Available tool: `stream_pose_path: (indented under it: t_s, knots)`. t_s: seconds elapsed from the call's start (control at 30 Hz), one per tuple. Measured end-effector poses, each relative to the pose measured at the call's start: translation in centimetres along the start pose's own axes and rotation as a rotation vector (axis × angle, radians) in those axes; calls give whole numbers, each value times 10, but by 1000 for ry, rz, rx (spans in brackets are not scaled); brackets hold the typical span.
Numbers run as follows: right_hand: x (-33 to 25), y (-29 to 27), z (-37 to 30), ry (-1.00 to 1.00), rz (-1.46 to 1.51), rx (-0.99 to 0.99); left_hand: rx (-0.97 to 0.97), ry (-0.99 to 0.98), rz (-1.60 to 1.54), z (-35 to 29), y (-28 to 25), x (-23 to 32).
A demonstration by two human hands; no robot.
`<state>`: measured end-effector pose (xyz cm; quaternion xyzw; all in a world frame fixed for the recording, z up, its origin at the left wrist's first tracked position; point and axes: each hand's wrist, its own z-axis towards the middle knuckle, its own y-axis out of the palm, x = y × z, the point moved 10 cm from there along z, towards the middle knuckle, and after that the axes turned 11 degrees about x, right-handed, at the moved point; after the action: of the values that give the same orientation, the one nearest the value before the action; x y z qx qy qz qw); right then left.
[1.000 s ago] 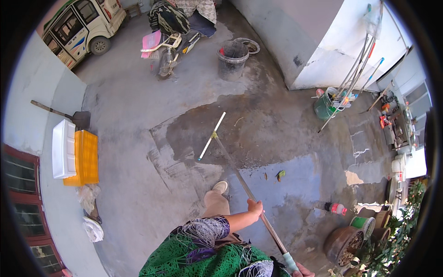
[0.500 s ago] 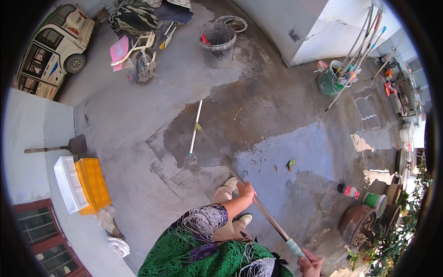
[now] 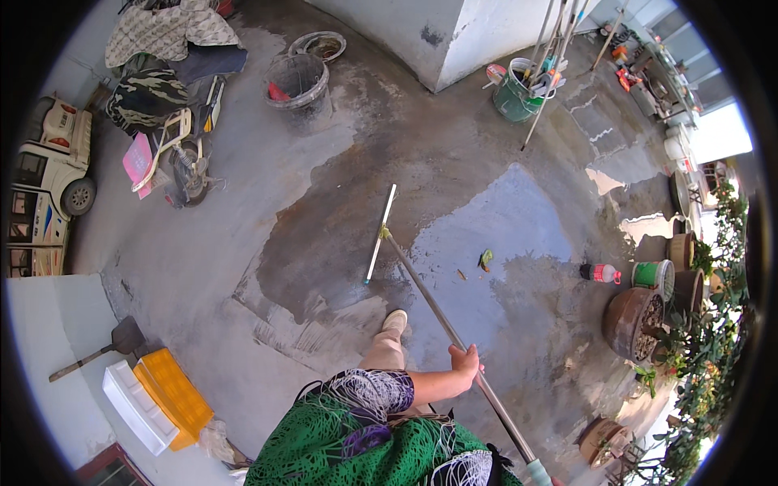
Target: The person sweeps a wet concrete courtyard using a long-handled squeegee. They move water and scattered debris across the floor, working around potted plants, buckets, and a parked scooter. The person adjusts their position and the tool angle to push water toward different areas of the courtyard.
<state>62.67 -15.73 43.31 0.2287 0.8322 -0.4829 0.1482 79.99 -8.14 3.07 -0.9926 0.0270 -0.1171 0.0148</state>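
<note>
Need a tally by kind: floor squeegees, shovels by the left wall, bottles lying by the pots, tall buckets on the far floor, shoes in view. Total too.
Squeegee: 1
Shovel: 1
Bottle: 1
Dark bucket and green bucket: 2
Shoe: 1
Total: 6

The person wears a loose top (image 3: 348, 445), mainly bright green, covered by a dark, web-like print that looks like lace or netting. A purple patch (image 3: 369, 440) breaks up the green at the front, and a whitish patch (image 3: 462, 470) with fine, thread-like lines sits lower down, edged in black. The left sleeve (image 3: 373, 389) is short and wide, with tangled white and pale grey strands printed over deep purple, darkest toward the hem. Below it the forearm and left hand (image 3: 464, 362) are bare. The trousers (image 3: 383, 354) are plain beige, and the one visible shoe (image 3: 395, 322) is cream with a rounded toe.
</note>
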Motion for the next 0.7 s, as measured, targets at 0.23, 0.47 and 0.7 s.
stream_pose_path:
  t_s: [0.23,0.47,0.7]
  knots:
    - [-4,0,-41,-134,65,-98,-279,-192,-136,-20,-6,-9]
    - [58,52,-83,-211,168,-110,-176,-192,-23,36,-67,-26]
    - [161,7,-230,52,147,224,-386,-379,205,-59,-115,-104]
